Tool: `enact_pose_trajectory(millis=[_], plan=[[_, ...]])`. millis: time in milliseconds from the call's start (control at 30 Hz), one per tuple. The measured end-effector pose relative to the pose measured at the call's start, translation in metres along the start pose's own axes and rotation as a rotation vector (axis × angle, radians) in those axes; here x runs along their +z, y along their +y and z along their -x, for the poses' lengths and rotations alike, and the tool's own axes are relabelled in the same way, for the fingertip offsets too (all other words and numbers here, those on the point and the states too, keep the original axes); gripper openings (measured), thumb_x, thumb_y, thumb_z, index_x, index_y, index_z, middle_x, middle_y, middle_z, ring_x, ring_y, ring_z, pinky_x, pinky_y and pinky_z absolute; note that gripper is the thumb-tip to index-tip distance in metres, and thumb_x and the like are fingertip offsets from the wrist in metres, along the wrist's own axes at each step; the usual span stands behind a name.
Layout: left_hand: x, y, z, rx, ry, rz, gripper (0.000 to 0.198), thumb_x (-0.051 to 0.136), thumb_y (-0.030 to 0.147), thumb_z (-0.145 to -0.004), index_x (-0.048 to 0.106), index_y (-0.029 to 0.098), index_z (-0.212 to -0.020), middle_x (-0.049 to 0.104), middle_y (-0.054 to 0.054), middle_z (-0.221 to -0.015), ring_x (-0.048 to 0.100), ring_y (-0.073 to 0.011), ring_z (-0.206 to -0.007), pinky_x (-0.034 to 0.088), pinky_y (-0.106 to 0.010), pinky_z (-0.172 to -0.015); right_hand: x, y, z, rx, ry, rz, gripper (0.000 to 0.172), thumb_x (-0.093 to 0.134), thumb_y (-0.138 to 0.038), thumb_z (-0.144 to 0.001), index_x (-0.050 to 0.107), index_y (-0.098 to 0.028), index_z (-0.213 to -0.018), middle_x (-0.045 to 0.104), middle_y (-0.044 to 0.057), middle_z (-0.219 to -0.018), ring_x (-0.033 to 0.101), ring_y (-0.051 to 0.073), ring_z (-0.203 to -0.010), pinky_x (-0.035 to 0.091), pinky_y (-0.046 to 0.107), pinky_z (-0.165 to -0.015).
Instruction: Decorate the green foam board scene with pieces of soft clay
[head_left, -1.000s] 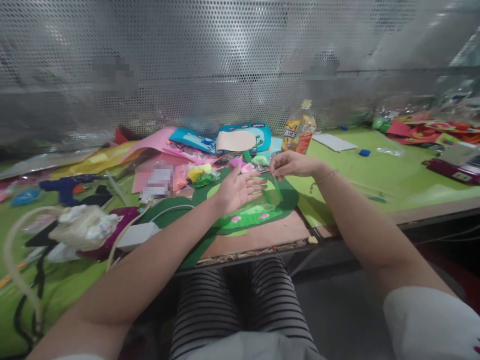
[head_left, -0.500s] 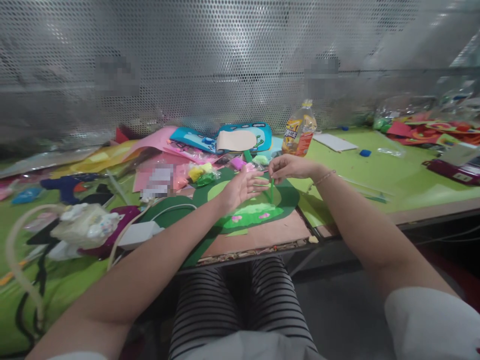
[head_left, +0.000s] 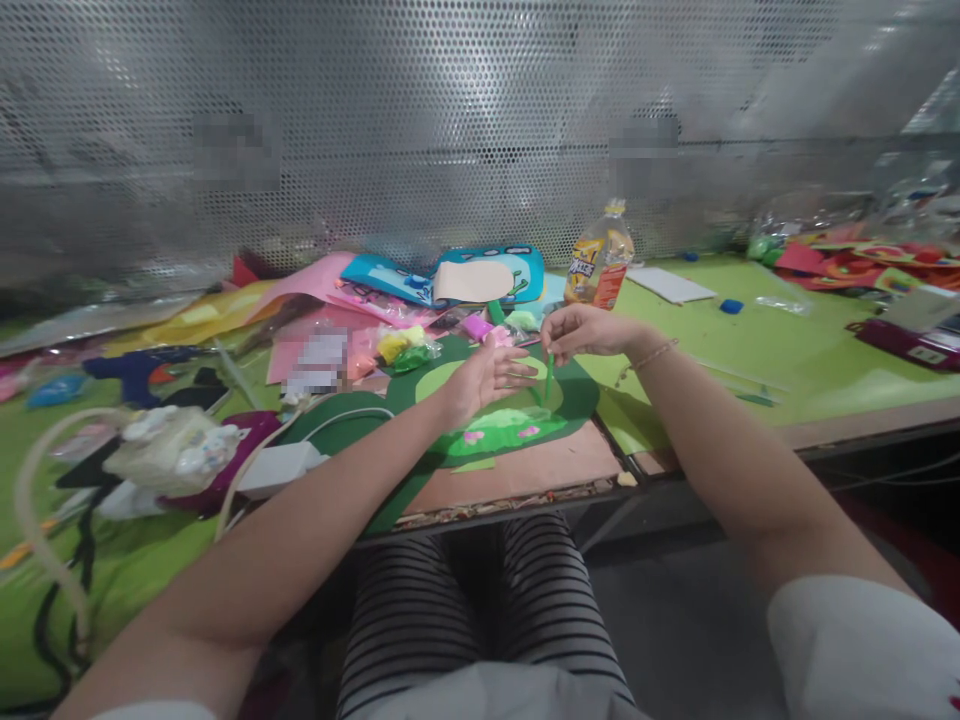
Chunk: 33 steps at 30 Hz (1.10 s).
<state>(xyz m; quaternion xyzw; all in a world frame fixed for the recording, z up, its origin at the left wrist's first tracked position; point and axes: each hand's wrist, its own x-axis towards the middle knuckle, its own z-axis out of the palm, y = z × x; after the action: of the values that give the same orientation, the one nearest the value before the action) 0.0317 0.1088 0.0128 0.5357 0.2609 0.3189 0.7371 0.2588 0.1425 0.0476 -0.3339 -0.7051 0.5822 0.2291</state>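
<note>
Pinched between the thumb and fingers of my right hand [head_left: 586, 332], a thin green clay strand [head_left: 549, 382] hangs down, its lower end bent to the left. My left hand [head_left: 484, 385] is open beside it, fingers stretched out and spread, palm turned toward the strand. Both hands are above a dark green rounded sheet [head_left: 581, 400] with a lighter green oval [head_left: 435, 376] on it. Along the sheet's near part runs a bright green clay strip [head_left: 499, 437] with pink spots. My left hand and forearm cover part of the sheet.
Bagged yellow and green clay [head_left: 405, 348] lies behind my left hand. A drink bottle [head_left: 598, 262] stands behind my right hand. To the left are a glue gun [head_left: 124, 370], a white box [head_left: 277, 470] and cables. The table's front edge [head_left: 517, 508] is close to me.
My right hand has shifted slightly to the right with the clay strand. The strand's lower end now bends left; before, it hung nearly straight. My left hand has barely moved.
</note>
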Motion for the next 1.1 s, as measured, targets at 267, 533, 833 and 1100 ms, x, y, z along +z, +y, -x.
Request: enact_pose_trajectory(millis=[267,533,833,1100], plan=[[-0.003,-0.003,-0.002,-0.016,-0.039,-0.022,0.064,0.035,0.070,-0.079,0.060,0.015,-0.101,0.068,-0.011,-0.097,0.061,-0.0236,-0.099,0.037,-0.037,-0.094,0.000,0.002,-0.001,0.024,-0.037,0.014,0.019,0.075,-0.023,-0.067,0.063,-0.012,-0.078,0.067,0.000,-0.066,0.064,0.007,-0.058,0.051,0.014,-0.054],[-0.007,-0.008,-0.005,0.039,-0.089,-0.153,0.070,0.030,0.075,-0.076,0.061,0.017,-0.102,0.067,-0.010,-0.098,0.059,-0.0228,-0.099,0.040,-0.036,-0.090,0.001,0.002,-0.001,0.051,-0.026,0.053,0.020,0.075,-0.023,-0.066,0.062,-0.012,-0.077,0.066,-0.001,-0.065,0.064,0.007,-0.058,0.051,0.014,-0.055],[-0.001,-0.005,0.009,0.314,-0.174,-0.833,0.050,0.039,0.060,-0.082,0.068,0.021,-0.089,0.061,-0.009,-0.091,0.054,-0.0221,-0.088,0.036,-0.036,-0.088,-0.002,0.004,-0.002,0.080,-0.024,0.112,0.021,0.075,-0.025,-0.066,0.063,-0.013,-0.079,0.066,-0.001,-0.069,0.064,0.009,-0.064,0.052,0.019,-0.064],[0.006,-0.007,0.012,0.423,-0.262,-1.234,0.038,0.040,0.040,-0.086,0.066,0.021,-0.107,0.059,-0.009,-0.092,0.053,-0.0231,-0.087,0.036,-0.037,-0.086,-0.001,0.004,-0.003,0.090,-0.037,0.188,0.020,0.073,-0.026,-0.066,0.062,-0.014,-0.077,0.066,-0.002,-0.068,0.064,0.010,-0.066,0.052,0.021,-0.063]])
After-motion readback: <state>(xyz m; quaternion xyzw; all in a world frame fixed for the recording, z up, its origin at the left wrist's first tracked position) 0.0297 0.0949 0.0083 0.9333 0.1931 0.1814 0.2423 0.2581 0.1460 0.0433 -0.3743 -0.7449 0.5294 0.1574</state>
